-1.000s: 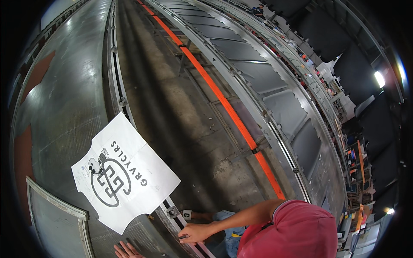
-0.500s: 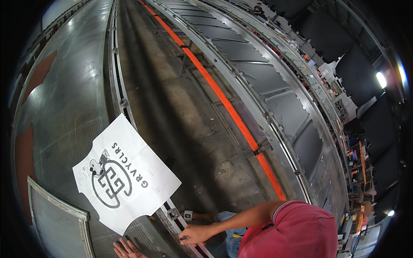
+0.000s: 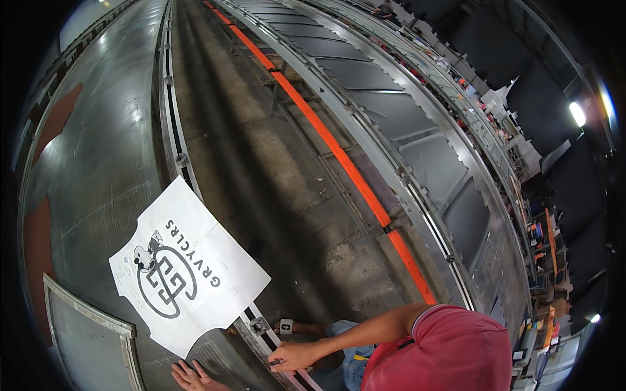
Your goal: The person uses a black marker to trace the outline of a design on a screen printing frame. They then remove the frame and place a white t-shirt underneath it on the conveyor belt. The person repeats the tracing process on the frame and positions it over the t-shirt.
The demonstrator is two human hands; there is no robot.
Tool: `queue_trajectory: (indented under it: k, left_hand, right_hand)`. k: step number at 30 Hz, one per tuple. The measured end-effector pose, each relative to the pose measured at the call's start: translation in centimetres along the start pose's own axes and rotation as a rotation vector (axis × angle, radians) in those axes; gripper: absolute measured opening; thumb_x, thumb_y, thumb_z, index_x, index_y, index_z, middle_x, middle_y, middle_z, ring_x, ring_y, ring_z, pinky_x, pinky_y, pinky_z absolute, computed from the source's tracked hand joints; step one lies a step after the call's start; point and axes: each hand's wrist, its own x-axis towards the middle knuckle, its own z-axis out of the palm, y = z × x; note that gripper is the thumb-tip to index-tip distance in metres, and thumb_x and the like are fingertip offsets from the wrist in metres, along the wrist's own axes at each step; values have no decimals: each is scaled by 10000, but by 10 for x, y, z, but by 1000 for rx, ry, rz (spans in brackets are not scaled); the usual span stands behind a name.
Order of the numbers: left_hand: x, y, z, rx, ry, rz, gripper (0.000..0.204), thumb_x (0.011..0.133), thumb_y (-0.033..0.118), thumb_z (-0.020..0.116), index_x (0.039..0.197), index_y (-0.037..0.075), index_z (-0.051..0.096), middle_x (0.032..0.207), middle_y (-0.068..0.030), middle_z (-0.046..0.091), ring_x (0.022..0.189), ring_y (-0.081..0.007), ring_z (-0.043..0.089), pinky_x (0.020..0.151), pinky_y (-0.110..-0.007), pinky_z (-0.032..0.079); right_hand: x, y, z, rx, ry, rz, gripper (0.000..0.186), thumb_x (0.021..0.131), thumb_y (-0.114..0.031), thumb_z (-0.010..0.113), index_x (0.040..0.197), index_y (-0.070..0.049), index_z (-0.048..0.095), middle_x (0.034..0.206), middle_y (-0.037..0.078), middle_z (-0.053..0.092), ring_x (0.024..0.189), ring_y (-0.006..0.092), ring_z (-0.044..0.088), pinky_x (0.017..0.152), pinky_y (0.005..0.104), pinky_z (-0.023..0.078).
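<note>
A white shirt-shaped sheet (image 3: 228, 280) with a black printed emblem, lettering and a small cartoon figure lies flat on the long grey table (image 3: 124, 150), one side reaching over the table's rail. Whether it is paper or cloth I cannot tell. My left hand (image 3: 195, 376) is just below its lower corner, fingers spread; the frame's edge cuts off its wrist. Reaching in from the right in a red sleeve, my right arm ends at the rail (image 3: 257, 326). There my right hand (image 3: 297, 357) is closed around a small dark object (image 3: 276, 362), mostly hidden by the fingers.
A framed screen (image 3: 91, 326) rests on the table at lower left, near reddish-brown sheets (image 3: 60, 120). Across the aisle, past an orange bar (image 3: 326, 138), runs another long table with grey panels (image 3: 375, 72). My sandalled foot (image 3: 287, 327) is on the floor below. Another person (image 3: 385, 10) is far off.
The fingers of my left hand have come slightly further into view. The view has shifted a little, and my right hand stays closed at the rail.
</note>
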Motion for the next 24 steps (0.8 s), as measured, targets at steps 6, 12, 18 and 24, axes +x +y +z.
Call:
queue_trajectory:
  k: [6, 12, 18, 24]
  left_hand:
    - [-9, -24, -12, 975, -74, 472, 631, 966, 283, 726, 1445, -55, 494, 1558, -292, 441, 1438, -500, 414, 1171, -624, 353]
    - [-15, -29, -13, 1475, -348, 340, 770, 924, 535, 680, 1489, 31, 535, 1605, -333, 354, 1511, -534, 266, 1172, -690, 277]
    - [-9, -6, -6, 1560, -506, 248, 777, 932, 528, 675, 1491, 10, 523, 1583, -341, 377, 1497, -535, 289, 1165, -686, 298]
    - [-8, 5, 0, 1689, -594, 283, 787, 926, 534, 684, 1478, -6, 532, 1552, -341, 407, 1485, -534, 305, 1163, -672, 322]
  right_hand:
    - [3, 9, 3, 24, 0, -7, 320, 1061, -253, 574, 884, 14, 583, 608, 98, 669, 440, 187, 640, 447, 337, 493]
    - [1, 3, 2, 37, -9, 7, 311, 1056, -247, 579, 888, 14, 586, 608, 101, 671, 442, 189, 644, 443, 336, 498]
    - [3, 8, 2, 9, 6, -30, 297, 1052, -240, 584, 895, 12, 587, 610, 101, 674, 430, 189, 638, 440, 338, 499]
    - [3, 8, 0, 43, -13, -40, 272, 1038, -227, 581, 933, 22, 611, 615, 111, 682, 419, 199, 633, 443, 341, 489]
